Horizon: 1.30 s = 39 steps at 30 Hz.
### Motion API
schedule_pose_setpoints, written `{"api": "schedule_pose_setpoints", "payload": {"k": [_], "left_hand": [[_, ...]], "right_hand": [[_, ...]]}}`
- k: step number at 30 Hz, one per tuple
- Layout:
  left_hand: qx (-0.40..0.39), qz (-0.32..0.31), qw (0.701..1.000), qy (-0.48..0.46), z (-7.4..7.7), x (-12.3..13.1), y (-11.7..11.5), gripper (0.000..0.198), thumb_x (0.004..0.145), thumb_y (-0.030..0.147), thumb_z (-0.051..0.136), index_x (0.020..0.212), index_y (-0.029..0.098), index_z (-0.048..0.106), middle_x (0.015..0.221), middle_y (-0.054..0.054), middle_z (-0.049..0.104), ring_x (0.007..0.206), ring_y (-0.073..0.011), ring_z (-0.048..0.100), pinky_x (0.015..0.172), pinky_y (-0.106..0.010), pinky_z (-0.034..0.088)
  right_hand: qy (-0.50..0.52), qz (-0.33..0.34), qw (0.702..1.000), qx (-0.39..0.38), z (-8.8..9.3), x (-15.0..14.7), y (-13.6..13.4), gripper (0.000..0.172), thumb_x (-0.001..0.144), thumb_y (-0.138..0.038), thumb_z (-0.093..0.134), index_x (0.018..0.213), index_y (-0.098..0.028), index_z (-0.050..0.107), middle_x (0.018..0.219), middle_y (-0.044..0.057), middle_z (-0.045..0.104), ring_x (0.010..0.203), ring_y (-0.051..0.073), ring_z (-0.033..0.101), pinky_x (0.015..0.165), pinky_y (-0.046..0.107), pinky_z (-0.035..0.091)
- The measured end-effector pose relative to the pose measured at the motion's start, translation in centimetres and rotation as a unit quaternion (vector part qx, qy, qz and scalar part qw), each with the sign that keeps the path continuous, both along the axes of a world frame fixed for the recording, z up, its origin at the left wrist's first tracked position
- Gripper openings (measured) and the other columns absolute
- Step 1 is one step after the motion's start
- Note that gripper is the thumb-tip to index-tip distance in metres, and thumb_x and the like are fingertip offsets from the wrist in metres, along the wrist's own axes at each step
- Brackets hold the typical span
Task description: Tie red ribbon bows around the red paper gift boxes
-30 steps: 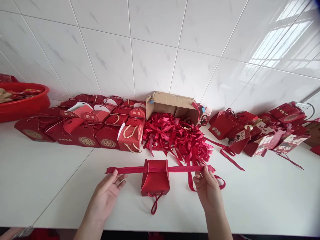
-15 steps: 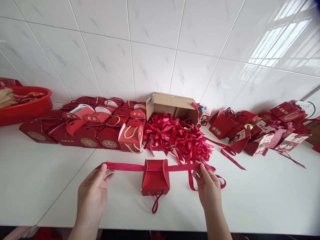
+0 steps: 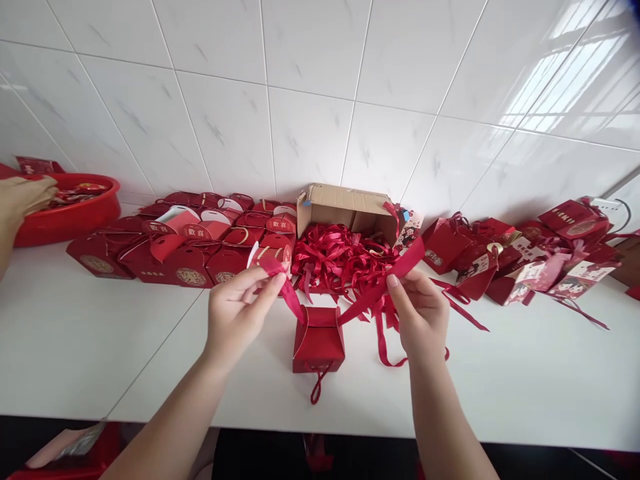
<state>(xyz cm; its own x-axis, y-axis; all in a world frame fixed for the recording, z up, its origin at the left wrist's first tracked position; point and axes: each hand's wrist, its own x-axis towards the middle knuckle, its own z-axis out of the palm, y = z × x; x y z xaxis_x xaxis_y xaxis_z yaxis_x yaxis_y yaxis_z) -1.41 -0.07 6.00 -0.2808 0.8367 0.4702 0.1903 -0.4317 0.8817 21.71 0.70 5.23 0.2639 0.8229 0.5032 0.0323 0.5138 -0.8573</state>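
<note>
A small red gift box point(image 3: 320, 345) stands on the white table, a cord handle point(image 3: 316, 388) hanging down its near side. Through its top runs a dark red ribbon point(image 3: 361, 305), whose two ends rise to either side. My left hand point(image 3: 245, 303) pinches the left end above and left of the box. The right end is pinched between thumb and fingers of my right hand point(image 3: 423, 310), its tail sticking up past the fingertips. Behind the box lies a heap of loose red ribbons point(image 3: 330, 257), partly spilling from a cardboard box point(image 3: 345, 200).
Rows of red gift boxes point(image 3: 170, 267) stand at the back left. More boxes with ribbons and cards point(image 3: 525, 260) are grouped at the right. At far left, another person's hand point(image 3: 25, 197) reaches over a red basin point(image 3: 70, 217) holding small packets. A tiled wall rises behind.
Both my hands have moved up and inward, lifting the ribbon ends from level to slanting upward. Another person's hand now shows more fully over the basin. The view has shifted slightly.
</note>
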Motion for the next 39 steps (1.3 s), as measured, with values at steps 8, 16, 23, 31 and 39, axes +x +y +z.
{"api": "schedule_pose_setpoints", "payload": {"k": [8, 16, 23, 31, 39], "left_hand": [[0.021, -0.105, 0.992, -0.069, 2.0, 2.1, 0.9, 0.011, 0.077, 0.030, 0.072, 0.084, 0.021, 0.075, 0.076, -0.001, 0.073, 0.075, -0.0162, 0.067, 0.070, -0.026, 0.054], [0.004, -0.133, 0.986, -0.102, 3.1, 3.5, 0.8, 0.014, 0.079, 0.033, 0.070, 0.084, 0.020, 0.073, 0.079, -0.003, 0.074, 0.081, -0.0164, 0.068, 0.081, -0.027, 0.053], [-0.011, -0.177, 0.979, -0.097, 3.5, 3.7, 0.4, 0.019, 0.081, 0.037, 0.068, 0.089, 0.021, 0.075, 0.092, -0.004, 0.075, 0.097, -0.0192, 0.065, 0.093, -0.030, 0.048], [0.001, -0.158, 0.985, -0.064, 3.7, 4.2, 0.0, 0.022, 0.083, 0.037, 0.065, 0.092, 0.019, 0.071, 0.089, -0.006, 0.072, 0.087, -0.0195, 0.065, 0.083, -0.030, 0.051], [-0.023, -0.218, 0.967, -0.130, 4.1, 5.2, 0.5, 0.018, 0.084, 0.036, 0.063, 0.093, 0.021, 0.070, 0.090, -0.005, 0.073, 0.085, -0.0186, 0.064, 0.083, -0.031, 0.049]], "right_hand": [[-0.022, 0.071, 0.997, 0.028, 1.9, -1.1, 0.3, 0.003, 0.085, -0.026, 0.064, 0.084, -0.023, 0.065, 0.073, -0.002, 0.060, 0.067, 0.011, 0.054, 0.062, 0.024, 0.046], [-0.005, 0.103, 0.994, 0.028, 2.9, -1.4, 0.3, 0.007, 0.087, -0.029, 0.061, 0.084, -0.023, 0.064, 0.076, -0.001, 0.058, 0.069, 0.012, 0.052, 0.064, 0.025, 0.043], [-0.005, 0.119, 0.993, 0.014, 3.2, -1.2, 0.3, 0.010, 0.086, -0.031, 0.063, 0.082, -0.022, 0.064, 0.074, -0.001, 0.057, 0.067, 0.012, 0.050, 0.063, 0.026, 0.041], [0.026, 0.140, 0.990, -0.009, 3.8, -1.2, -0.3, 0.018, 0.085, -0.034, 0.064, 0.077, -0.020, 0.057, 0.069, -0.002, 0.052, 0.061, 0.010, 0.044, 0.056, 0.023, 0.037], [0.058, 0.129, 0.990, -0.022, 3.8, 0.5, -0.9, 0.018, 0.084, -0.032, 0.065, 0.076, -0.021, 0.054, 0.069, -0.003, 0.055, 0.062, 0.010, 0.048, 0.058, 0.022, 0.041]]}}
